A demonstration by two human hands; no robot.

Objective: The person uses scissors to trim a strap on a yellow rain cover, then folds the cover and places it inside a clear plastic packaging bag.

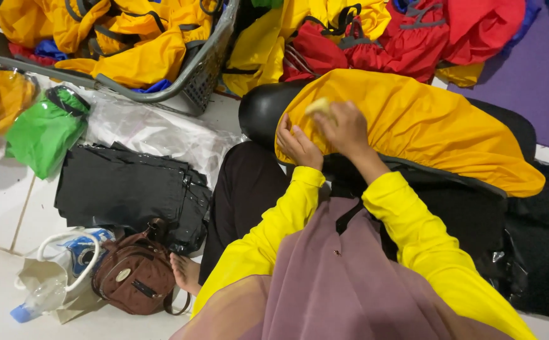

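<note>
Yellow cover [425, 126]: centre frame, draped over a black helmet [262, 113] on the lap | left hand [298, 146] pinches its edge | right hand [343, 129] closed on a pale pad [320, 107] | likely light, soft, slippery; grip the hem.

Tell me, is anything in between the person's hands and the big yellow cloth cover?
No, nothing visible is in the way. The left hand and the right hand both rest right on the yellow fabric cover, which is stretched over a black rounded object. The right hand also pinches a small pale piece.
</note>
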